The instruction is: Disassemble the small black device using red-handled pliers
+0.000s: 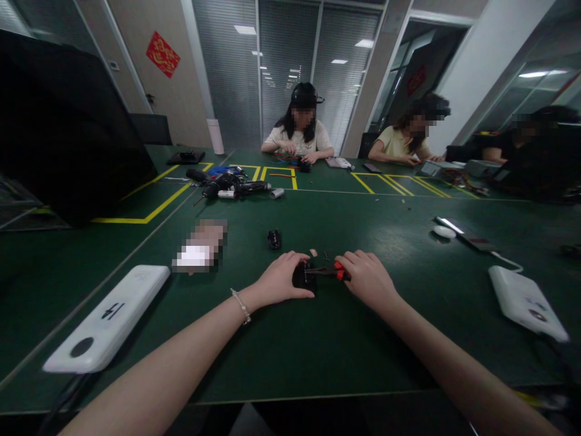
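My left hand (284, 277) is closed around a small black part (303, 276), thumb on the near side and fingers on the far side; its exact kind I cannot make out. My right hand (370, 278) grips the red handles (339, 270) of a pair of pliers (323, 272). The jaws point left and reach the black part; whether they pinch anything is too small to tell. Just beyond the hands lie a little tan scrap (313, 252) and thin dark bits (325, 255). A separate black component (274, 238) sits farther off.
White power-bank-like devices stand at left (113, 318) and right (526, 303), with cables. A blurred phone-like object (202, 245) lies left. A tool pile with a drill (222, 183) is farther back. A dark monitor (59, 127) rises at left. Several people sit across the green table (345, 357).
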{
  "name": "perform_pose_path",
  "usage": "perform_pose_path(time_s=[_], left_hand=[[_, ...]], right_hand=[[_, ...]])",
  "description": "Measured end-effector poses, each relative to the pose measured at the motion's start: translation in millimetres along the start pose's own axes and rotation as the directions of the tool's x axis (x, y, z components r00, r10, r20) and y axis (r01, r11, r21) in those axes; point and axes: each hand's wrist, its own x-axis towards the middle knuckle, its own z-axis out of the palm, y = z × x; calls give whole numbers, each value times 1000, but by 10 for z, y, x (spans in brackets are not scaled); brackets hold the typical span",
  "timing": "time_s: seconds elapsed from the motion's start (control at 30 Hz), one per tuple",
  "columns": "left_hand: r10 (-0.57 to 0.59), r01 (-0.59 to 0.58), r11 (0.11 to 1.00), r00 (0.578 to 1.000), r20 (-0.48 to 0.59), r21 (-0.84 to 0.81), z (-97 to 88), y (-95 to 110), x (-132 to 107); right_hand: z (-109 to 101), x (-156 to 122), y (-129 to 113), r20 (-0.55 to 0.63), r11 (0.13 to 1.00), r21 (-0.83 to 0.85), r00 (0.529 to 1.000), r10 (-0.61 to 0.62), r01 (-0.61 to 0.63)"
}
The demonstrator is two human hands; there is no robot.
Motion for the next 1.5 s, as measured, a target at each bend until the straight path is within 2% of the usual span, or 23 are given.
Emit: perform_pose_path(time_s=[0.57,0.77,1.17,1.5], left_hand=[[1,-1,1000,1000,6,-13,-13,7,-4],[-25,25,999,1000,14,-21,-21,32,-11],[16,-16,1000,1000,-1,9,6,-4,-1],[-5,5,1000,1000,9,-7,-8,11,-11]], right_hand=[[-20,1,0,15,1000,-18,1000,3,-3],[9,-3,9,23,1000,23,1000,10,-11],[-26,1,-12,24,1000,-2,1000,10,-10],[-11,-5,9,-8,1000,-2,1000,-3,3]])
